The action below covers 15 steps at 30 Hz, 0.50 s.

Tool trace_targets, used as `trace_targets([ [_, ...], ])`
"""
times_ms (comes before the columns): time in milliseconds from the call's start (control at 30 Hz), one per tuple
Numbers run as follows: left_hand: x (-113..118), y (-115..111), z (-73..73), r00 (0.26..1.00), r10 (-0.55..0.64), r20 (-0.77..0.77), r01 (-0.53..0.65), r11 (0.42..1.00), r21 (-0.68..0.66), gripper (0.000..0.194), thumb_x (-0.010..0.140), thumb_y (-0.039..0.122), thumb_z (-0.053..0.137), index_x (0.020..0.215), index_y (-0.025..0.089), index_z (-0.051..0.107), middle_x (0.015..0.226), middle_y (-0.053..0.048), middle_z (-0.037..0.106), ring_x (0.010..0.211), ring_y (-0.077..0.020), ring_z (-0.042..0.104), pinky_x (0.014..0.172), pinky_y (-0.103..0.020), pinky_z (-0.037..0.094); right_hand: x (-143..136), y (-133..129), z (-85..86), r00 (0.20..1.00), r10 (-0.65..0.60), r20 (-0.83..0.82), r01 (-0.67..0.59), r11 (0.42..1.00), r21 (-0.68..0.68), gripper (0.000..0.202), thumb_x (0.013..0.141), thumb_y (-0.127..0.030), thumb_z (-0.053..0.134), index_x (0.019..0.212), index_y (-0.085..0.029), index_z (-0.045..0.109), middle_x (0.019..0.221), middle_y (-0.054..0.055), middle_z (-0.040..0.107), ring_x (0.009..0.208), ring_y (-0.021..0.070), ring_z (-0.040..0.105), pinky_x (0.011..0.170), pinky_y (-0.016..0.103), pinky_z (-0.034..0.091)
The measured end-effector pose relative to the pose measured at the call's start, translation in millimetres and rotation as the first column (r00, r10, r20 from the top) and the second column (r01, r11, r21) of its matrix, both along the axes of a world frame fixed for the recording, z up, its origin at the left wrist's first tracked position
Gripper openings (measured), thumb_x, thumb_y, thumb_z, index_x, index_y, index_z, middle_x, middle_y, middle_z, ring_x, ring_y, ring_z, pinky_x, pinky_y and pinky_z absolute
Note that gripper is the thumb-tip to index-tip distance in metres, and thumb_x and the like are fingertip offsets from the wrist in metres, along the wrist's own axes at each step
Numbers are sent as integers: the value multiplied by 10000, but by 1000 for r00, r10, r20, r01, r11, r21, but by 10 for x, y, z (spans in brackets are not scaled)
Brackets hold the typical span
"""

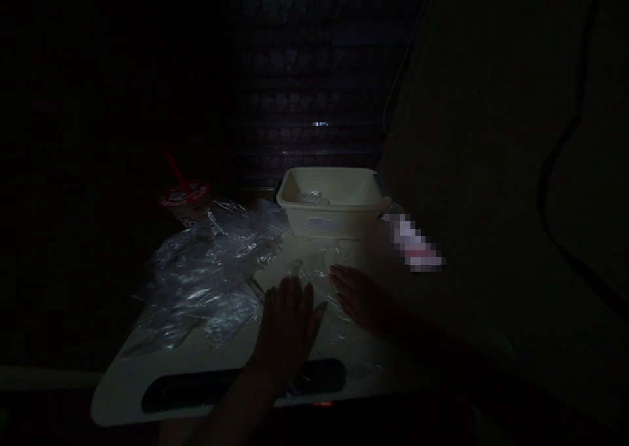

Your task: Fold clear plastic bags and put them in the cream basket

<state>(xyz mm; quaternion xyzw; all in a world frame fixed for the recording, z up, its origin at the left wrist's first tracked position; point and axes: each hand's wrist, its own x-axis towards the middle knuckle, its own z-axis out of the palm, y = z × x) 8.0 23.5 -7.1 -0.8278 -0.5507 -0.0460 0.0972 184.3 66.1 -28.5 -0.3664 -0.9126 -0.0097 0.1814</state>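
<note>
The scene is very dark. My left hand [289, 321] lies palm down with its fingers spread on a thin clear plastic sheet or bag [314, 269] on the pale table. To its right, my right hand [358, 295] rests flat on the same plastic, fingers stretched out and pointing left. Neither hand grips anything. A heap of crumpled clear plastic bags [206, 276] spreads over the left side of the table. Behind the hands stands a cream plastic bin [327, 226] with some clear plastic inside.
A cup with a red lid [184, 196] and red straw stands at the back left. Right of the bin lies a blurred pink and white item [415, 246]. The table [118, 387] has a dark slot [187, 391] near its front edge. A cord hangs at the right.
</note>
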Motion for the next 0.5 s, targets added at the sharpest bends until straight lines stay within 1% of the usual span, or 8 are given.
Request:
trace_targets([
  [100,-92,106,2,997,60,-44,-57,996,73,399,808,337,327,1120,112,433,1174,-179,429,1078,-339,359,830,-516,273,-12,6,22,1000,3,5,-3,1000,-10,351,766,-164,354,1083,-61,466,1157,137,458,1101,206,364,914,365,329],
  [200,-132,155,93,987,144,-77,-136,985,105,390,810,313,319,1105,89,439,1164,-189,429,1053,-354,370,819,-525,266,-10,-17,40,1000,-1,-17,1,1000,-10,342,766,-159,358,1074,-62,472,1150,140,464,1087,205,377,906,368,327],
  [267,-114,185,148,983,161,-87,-154,984,86,357,807,271,320,1092,100,448,1139,-177,453,1013,-340,408,798,-519,286,-1,-20,59,999,1,-48,-2,1000,-18,315,759,-159,375,1038,-82,499,1123,131,487,1053,200,406,884,364,338],
  [300,-95,202,159,987,141,-83,-136,989,63,345,805,250,317,1094,114,446,1134,-165,462,999,-325,423,793,-513,295,3,-7,73,998,1,-69,-2,1000,-28,287,753,-158,388,1001,-104,523,1091,117,511,1020,194,431,864,360,349],
  [367,-44,235,141,998,41,-49,-41,999,8,346,808,235,309,1126,152,418,1164,-133,449,1026,-290,413,808,-486,303,3,60,112,993,-16,-116,10,999,-50,226,736,-155,417,906,-148,566,994,83,564,934,179,479,817,349,369],
  [433,11,253,86,997,-76,-13,76,996,-43,365,815,267,307,1163,184,378,1225,-107,396,1099,-273,350,839,-465,294,-17,179,155,987,-65,-144,54,996,-75,187,722,-159,439,842,-166,583,891,61,593,853,170,506,776,334,380],
  [500,55,254,34,990,-141,-3,140,987,-72,392,813,312,321,1181,183,358,1257,-117,354,1140,-288,294,855,-475,274,-59,327,189,981,-134,-137,118,986,-121,189,716,-163,448,849,-161,583,838,57,597,806,163,517,744,306,389],
])
